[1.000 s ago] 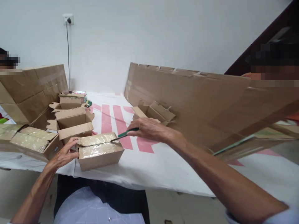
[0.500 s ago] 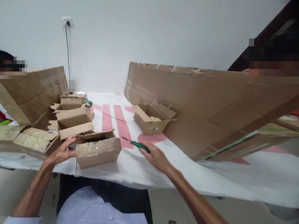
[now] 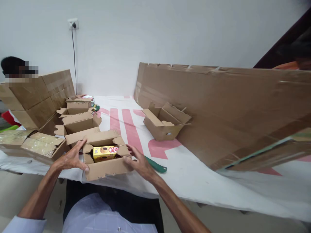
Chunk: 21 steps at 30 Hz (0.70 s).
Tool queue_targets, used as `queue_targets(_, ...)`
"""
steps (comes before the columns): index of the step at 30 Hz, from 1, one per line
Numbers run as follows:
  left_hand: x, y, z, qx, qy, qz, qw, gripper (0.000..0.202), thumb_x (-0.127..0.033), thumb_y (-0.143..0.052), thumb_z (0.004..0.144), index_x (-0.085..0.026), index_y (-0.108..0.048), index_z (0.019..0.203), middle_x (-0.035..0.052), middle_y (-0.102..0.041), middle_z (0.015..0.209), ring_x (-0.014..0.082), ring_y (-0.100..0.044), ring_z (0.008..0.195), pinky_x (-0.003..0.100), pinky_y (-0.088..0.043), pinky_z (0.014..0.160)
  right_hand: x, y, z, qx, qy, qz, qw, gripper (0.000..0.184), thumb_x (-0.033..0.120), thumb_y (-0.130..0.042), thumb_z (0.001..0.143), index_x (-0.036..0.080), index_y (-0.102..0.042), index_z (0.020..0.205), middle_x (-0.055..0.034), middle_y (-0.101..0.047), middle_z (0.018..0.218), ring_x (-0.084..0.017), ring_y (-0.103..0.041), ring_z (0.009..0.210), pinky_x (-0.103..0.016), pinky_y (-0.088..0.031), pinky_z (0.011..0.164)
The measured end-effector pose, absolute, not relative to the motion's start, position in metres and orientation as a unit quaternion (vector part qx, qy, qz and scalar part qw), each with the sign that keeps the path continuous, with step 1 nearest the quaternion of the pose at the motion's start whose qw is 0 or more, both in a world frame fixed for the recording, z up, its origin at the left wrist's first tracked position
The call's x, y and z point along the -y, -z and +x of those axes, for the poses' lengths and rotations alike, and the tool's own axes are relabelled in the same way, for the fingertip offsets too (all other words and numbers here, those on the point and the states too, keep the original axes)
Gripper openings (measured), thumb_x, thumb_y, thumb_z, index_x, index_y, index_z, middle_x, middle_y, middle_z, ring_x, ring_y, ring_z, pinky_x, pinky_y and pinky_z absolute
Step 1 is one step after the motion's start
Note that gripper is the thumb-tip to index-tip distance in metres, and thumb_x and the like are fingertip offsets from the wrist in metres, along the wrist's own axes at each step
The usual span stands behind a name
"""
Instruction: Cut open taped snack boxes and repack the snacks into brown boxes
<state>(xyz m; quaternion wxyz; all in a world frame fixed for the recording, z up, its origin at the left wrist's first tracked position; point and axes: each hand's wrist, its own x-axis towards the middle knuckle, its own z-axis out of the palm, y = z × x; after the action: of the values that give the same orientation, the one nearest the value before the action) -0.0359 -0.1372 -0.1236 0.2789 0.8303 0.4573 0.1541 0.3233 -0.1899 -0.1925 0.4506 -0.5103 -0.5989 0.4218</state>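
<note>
Directly before me a small cardboard box (image 3: pixel 107 170) stands with its top flaps spread. Inside it sits a yellow printed packet (image 3: pixel 104 154), partly covered by the end flaps. My left hand (image 3: pixel 71 160) grips the left end of the cardboard box, thumb at the front and fingers at the back. At the opposite end my right hand (image 3: pixel 141 164) holds the right side near its flap. A green-handled cutting knife (image 3: pixel 157 166) lies on the table just beyond my right hand; its blade is hidden behind the fingers.
Several opened cardboard boxes (image 3: pixel 81 126) line the left, beside taped cartons (image 3: pixel 42 144). Another open box (image 3: pixel 161 129) stands near a big cardboard panel (image 3: pixel 206 106) on the right. A white cloth (image 3: pixel 189 181) covers the table. A person's head (image 3: pixel 17 69) shows behind the left cardboard wall.
The knife has left my right hand and lies on the table. The box's flaps have opened, showing the yellow packet. My right hand has moved left onto the box.
</note>
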Motion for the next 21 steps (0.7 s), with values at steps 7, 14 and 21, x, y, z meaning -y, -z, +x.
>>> queue_targets(7,0.154,0.113,-0.043,-0.495,-0.177,0.809,0.264,0.108,-0.058,-0.085,0.074,-0.025,-0.037,0.164,0.0152,-0.035,0.172,0.0406,-0.037,0.156,0.053,-0.039,0.124,0.207,0.158,0.289,0.677,-0.284,-0.573,0.364,0.074,0.048,-0.072,0.085,0.029,-0.046,0.152,-0.0126,-0.061,0.143,-0.032,-0.062,0.128,-0.048,-0.052,0.104)
queue_targets(14,0.15,0.129,-0.011,-0.553,-0.175,0.798,0.164,0.095,-0.029,-0.077,0.074,-0.011,-0.039,0.159,0.0239,-0.04,0.165,0.0398,-0.036,0.155,0.055,-0.034,0.126,0.19,0.116,0.284,0.724,-0.217,-0.624,0.198,0.062,0.048,-0.068,0.088,0.023,-0.054,0.143,-0.0139,-0.065,0.14,-0.033,-0.064,0.126,-0.043,-0.049,0.1)
queue_targets(21,0.149,0.142,-0.008,-0.546,-0.192,0.803,0.14,0.098,-0.022,-0.079,0.069,-0.012,-0.037,0.158,0.024,-0.039,0.165,0.0399,-0.035,0.156,0.053,-0.034,0.127,0.185,0.135,0.285,0.742,-0.057,-0.638,0.201,0.031,0.031,-0.054,0.099,0.022,-0.064,0.127,-0.0103,-0.074,0.116,-0.028,-0.069,0.103,-0.035,-0.049,0.077)
